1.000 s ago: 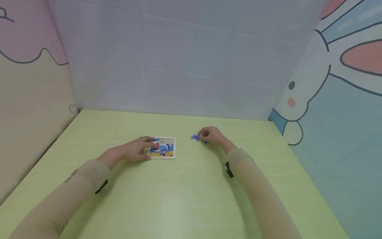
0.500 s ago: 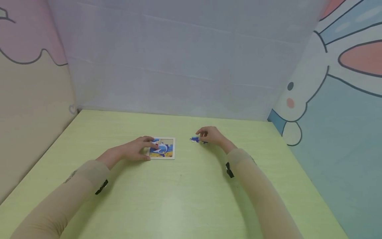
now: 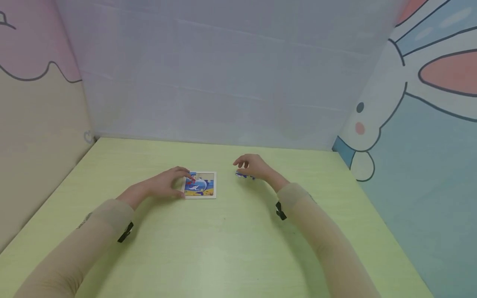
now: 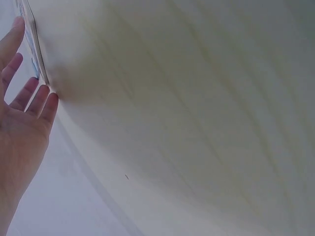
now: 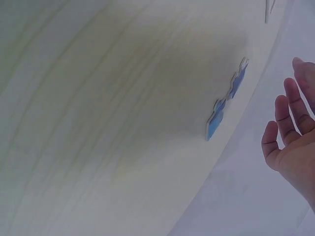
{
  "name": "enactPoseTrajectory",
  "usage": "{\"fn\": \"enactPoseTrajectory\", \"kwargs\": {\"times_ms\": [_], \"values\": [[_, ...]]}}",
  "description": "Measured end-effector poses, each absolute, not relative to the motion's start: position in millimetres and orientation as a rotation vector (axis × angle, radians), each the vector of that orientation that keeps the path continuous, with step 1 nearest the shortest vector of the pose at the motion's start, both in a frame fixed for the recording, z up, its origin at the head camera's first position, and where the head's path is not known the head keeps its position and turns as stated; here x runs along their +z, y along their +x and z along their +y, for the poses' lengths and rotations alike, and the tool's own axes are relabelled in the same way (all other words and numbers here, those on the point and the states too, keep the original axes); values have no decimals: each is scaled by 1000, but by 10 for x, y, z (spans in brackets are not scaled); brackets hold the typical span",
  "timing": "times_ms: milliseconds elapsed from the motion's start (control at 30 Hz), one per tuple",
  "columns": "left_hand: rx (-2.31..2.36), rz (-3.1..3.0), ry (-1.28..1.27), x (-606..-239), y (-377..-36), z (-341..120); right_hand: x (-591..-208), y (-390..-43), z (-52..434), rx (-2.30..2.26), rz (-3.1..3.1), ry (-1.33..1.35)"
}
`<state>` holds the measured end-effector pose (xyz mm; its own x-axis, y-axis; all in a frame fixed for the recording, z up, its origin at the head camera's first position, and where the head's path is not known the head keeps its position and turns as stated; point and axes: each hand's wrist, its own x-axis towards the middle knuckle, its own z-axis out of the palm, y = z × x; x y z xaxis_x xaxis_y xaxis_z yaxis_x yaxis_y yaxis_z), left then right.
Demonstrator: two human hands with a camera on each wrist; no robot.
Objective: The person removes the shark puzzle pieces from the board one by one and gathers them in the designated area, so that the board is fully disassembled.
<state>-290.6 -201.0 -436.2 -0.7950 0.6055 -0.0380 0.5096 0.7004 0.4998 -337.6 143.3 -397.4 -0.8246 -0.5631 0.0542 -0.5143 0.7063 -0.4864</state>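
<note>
A square puzzle board (image 3: 214, 185) with a white frame and a blue sea-animal picture lies left of centre on the table; part of its upper area shows bare tan. My left hand (image 3: 162, 184) is at its left side, thumb by the lower left corner and fingers over the upper left part. In the left wrist view that hand's fingers (image 4: 30, 93) reach the board's edge (image 4: 37, 42), loosely extended. My right hand (image 3: 255, 166) hovers above blue puzzle pieces (image 3: 244, 176), holding nothing. Two of these pieces (image 5: 215, 120) lie flat in the right wrist view, apart from the fingers.
The light yellow-green table (image 3: 220, 248) ends at a pale hanging backdrop (image 3: 216, 82). Printed side panels stand left and right, the right one with a rabbit drawing (image 3: 372, 107). A corner of the board (image 5: 267, 11) shows at the right wrist view's top.
My right fingers have come away from the puzzle pieces and risen slightly, moving left. My left fingers have drawn back a little from the picture. The view has shifted slightly.
</note>
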Motion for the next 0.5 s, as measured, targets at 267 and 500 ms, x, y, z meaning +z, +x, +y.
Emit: {"fn": "enactPoseTrajectory", "kwargs": {"times_ms": [267, 500], "values": [[742, 2739, 875, -4334, -2960, -1992, -3948, -3347, 1176, -771, 2807, -906], [696, 2829, 761, -4317, -2979, -1976, -3952, -3344, 963, -767, 2807, -950]]}}
